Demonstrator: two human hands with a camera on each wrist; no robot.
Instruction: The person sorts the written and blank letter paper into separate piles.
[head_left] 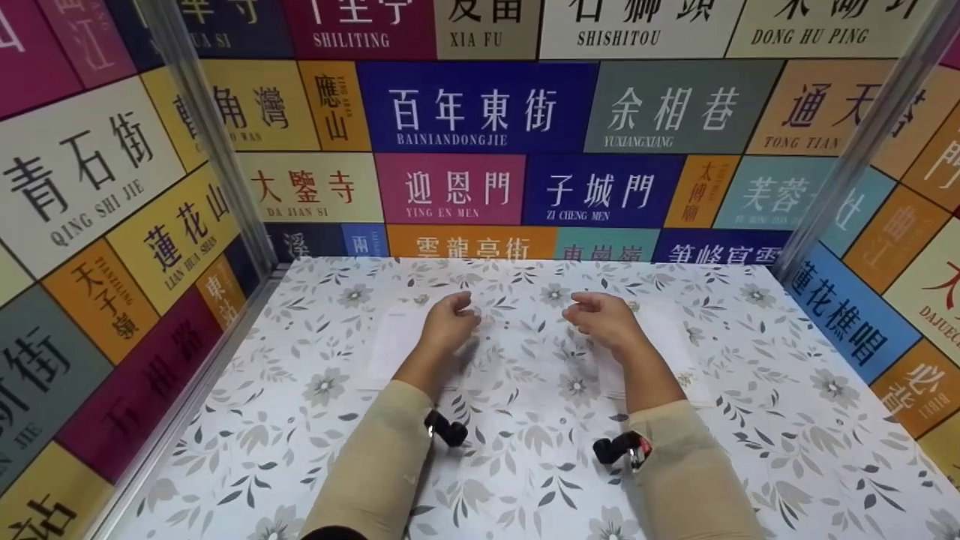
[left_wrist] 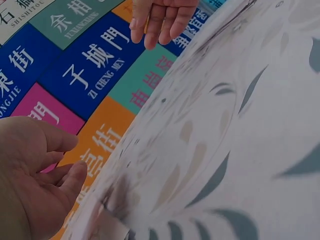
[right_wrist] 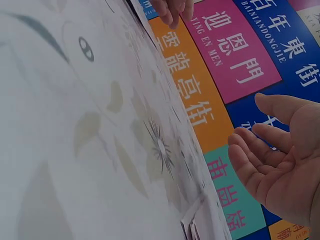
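Observation:
In the head view my left hand [head_left: 448, 324] hovers over the left-middle of the table, its fingers loosely bent with nothing between them. A pale sheet of paper [head_left: 392, 341] lies partly beneath it. Opposite, my right hand [head_left: 604, 319] is held the same way, palm turned inward and holding nothing. White sheets [head_left: 670, 341] lie under and beside the right forearm, partly hidden by it. The left wrist view shows the left hand [left_wrist: 42, 175] with thumb and fingers apart. In the right wrist view the right hand [right_wrist: 285, 155] has its fingers gently bent, nothing in them.
A white tablecloth [head_left: 525, 442] with grey leaves and flowers covers the table. Colourful panels with Chinese lettering [head_left: 480, 105] line the back and both sides. Clear upright edges stand at the corners. A small black camera [head_left: 448, 430] is strapped to each wrist.

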